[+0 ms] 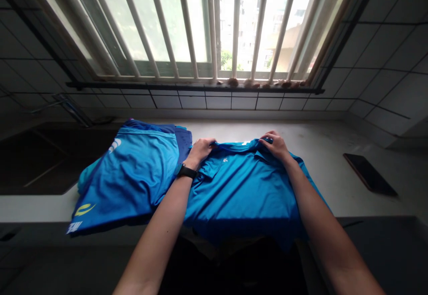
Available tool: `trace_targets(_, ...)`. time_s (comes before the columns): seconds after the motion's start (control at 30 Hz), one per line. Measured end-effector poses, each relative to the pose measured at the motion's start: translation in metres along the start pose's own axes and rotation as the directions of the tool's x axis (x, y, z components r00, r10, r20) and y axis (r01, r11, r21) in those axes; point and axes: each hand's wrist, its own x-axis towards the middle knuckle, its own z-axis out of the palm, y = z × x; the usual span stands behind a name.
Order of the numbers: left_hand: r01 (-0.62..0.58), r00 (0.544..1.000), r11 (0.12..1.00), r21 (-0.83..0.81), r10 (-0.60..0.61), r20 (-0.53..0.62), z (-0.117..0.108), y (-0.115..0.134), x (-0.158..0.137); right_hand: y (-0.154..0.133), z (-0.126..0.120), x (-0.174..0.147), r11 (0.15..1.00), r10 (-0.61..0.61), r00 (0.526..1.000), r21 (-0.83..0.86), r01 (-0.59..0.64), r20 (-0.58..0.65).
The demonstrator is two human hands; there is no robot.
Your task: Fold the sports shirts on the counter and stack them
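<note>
A blue shirt lies spread over the countertop, its lower part hanging past the front edge. My left hand, with a black watch on the wrist, pinches the shirt's far edge near its left corner. At the right end of that same edge, my right hand grips the fabric between thumb and fingers. The edge between both hands looks slightly raised and folded over. Just left of my left hand is a pile of blue clothes, with white and yellow prints on the top garment.
A dark sink with a faucet is at the left, partly under the pile. A phone lies on the pale countertop at the right. Behind stands a tiled wall below a barred window.
</note>
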Motion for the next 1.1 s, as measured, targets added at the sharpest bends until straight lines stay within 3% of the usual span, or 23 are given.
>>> trace_targets(0.1, -0.011, 0.994, 1.0, 0.018, 0.013, -0.111, -0.014, 0.006, 0.001, -0.009, -0.005, 0.002, 0.997, 0.054, 0.997, 0.053, -0.05, -0.062)
trace_targets(0.2, -0.119, 0.981, 0.993, 0.001, 0.117, -0.156, -0.037, 0.02, -0.008, -0.03, -0.024, -0.005, 0.994, 0.028, 0.99, 0.113, -0.012, -0.137)
trace_targets(0.3, -0.25, 0.948, 0.967, -0.04, 0.236, -0.212, -0.055, 0.036, -0.038, -0.051, -0.055, -0.035, 0.971, -0.035, 0.97, 0.22, 0.09, -0.241)
trace_targets(0.37, -0.3, 0.94, 0.952, -0.066, 0.283, -0.191, -0.059, 0.045, -0.071, -0.057, -0.078, -0.067, 0.937, -0.074, 0.973, 0.32, 0.143, -0.218)
trace_targets(0.43, -0.327, 0.944, 0.94, -0.094, 0.32, -0.082, -0.056, 0.051, -0.105, -0.055, -0.098, -0.101, 0.897, -0.128, 0.988, 0.415, 0.154, -0.091)
trace_targets(0.5, -0.366, 0.924, 0.923, -0.121, 0.376, 0.072, -0.048, 0.055, -0.136, -0.047, -0.114, -0.128, 0.883, -0.18, 0.977, 0.456, 0.111, 0.111)
trace_targets(0.6, -0.416, 0.834, 0.892, -0.175, 0.451, 0.318, -0.036, 0.062, -0.166, -0.035, -0.124, -0.149, 0.915, -0.165, 0.911, 0.403, -0.002, 0.378)
trace_targets(0.67, -0.41, 0.775, 0.883, -0.23, 0.47, 0.423, -0.034, 0.069, -0.174, -0.032, -0.121, -0.149, 0.952, -0.091, 0.907, 0.303, -0.042, 0.41)
trace_targets(0.77, -0.31, 0.707, 0.888, -0.34, 0.454, 0.542, -0.037, 0.081, -0.173, -0.034, -0.101, -0.142, 0.996, 0.0, 0.955, 0.084, -0.026, 0.298)
trace_targets(0.8, -0.288, 0.71, 0.891, -0.351, 0.445, 0.546, -0.038, 0.083, -0.17, -0.036, -0.092, -0.139, 1.0, -0.007, 0.962, 0.016, 0.002, 0.274)
trace_targets(0.83, -0.285, 0.747, 0.901, -0.327, 0.423, 0.513, -0.037, 0.084, -0.166, -0.038, -0.082, -0.136, 0.998, -0.03, 0.962, -0.041, 0.043, 0.273)
trace_targets(0.9, -0.297, 0.865, 0.942, -0.158, 0.336, 0.373, -0.032, 0.082, -0.156, -0.041, -0.061, -0.133, 0.982, -0.075, 0.934, -0.135, 0.129, 0.35)
trace_targets(0.97, -0.247, 0.938, 0.966, 0.073, 0.22, 0.269, -0.02, 0.073, -0.145, -0.043, -0.042, -0.132, 0.959, -0.037, 0.877, -0.23, 0.167, 0.479)
trace_targets(1.03, -0.202, 0.949, 0.957, 0.211, 0.138, 0.282, -0.006, 0.06, -0.134, -0.045, -0.028, -0.129, 0.931, 0.049, 0.824, -0.325, 0.167, 0.564)
trace_targets(1.1, -0.206, 0.946, 0.953, 0.222, 0.136, 0.295, 0.006, 0.047, -0.121, -0.045, -0.019, -0.123, 0.905, 0.111, 0.799, -0.392, 0.164, 0.591)
